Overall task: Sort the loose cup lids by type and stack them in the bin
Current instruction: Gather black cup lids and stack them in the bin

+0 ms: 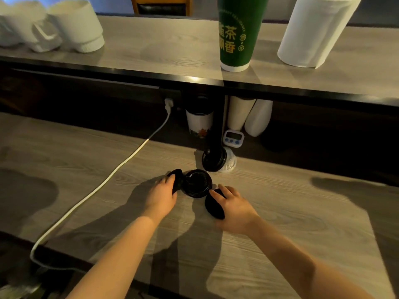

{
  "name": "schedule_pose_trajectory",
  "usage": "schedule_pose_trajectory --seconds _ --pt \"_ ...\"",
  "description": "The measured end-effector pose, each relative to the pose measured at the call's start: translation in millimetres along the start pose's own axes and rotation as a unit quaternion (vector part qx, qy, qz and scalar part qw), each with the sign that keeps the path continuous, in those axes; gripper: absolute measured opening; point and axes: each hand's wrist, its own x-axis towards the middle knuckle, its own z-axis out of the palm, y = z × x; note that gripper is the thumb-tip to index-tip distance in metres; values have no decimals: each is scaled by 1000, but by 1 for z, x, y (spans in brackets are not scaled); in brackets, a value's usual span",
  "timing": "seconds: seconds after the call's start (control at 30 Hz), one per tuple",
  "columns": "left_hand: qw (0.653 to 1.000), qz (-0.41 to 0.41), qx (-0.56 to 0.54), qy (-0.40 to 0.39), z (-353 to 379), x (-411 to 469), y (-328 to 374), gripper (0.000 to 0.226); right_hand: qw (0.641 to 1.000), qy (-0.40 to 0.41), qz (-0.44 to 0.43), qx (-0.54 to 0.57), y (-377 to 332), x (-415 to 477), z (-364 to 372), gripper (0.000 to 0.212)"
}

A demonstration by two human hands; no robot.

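Several black cup lids lie on the wooden counter. My left hand [160,196] grips one black lid [176,181] by its edge. A second black lid [197,184] lies flat between my hands. My right hand [234,207] holds a third black lid [213,207], tilted on its edge. Farther back, a stack of black lids [213,161] leans against a clear domed lid [230,161]. No bin is in view.
A white cable [103,186] crosses the counter from a wall plug. Under the raised shelf stand a printed cup [199,124], white cup stacks [238,114] and a small timer [233,138]. On the shelf are a green cup stack [238,35], white cups [75,24] and a paper roll [313,31].
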Motion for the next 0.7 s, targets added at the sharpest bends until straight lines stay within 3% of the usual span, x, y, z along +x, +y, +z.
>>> schedule_pose_trajectory --seconds 0.1,0.17,0.23,0.33,0.4,0.53,0.6,0.7 --pt "999 1 -37 14 -8 -12 2 49 999 6 -13 34 -1 -6 -5 72" --pt "998 -5 -64 24 -13 -22 5 44 998 27 -11 52 -2 -10 -7 52" --pt "995 -27 -94 28 -21 -31 10 41 997 54 10 55 -4 -14 -9 32" --pt "981 -56 -178 57 -32 -47 21 43 986 126 45 101 -1 -23 -12 20" --pt "967 -57 -234 88 -39 -56 30 49 959 193 74 195 3 -32 -19 21" --pt "938 -17 -326 114 -52 -63 58 53 864 258 125 413 15 -53 -47 41" --pt "931 14 -346 112 -56 -63 77 51 828 274 120 474 24 -67 -59 45" --pt "929 72 -348 107 -57 -66 111 50 807 313 107 489 42 -95 -71 41"
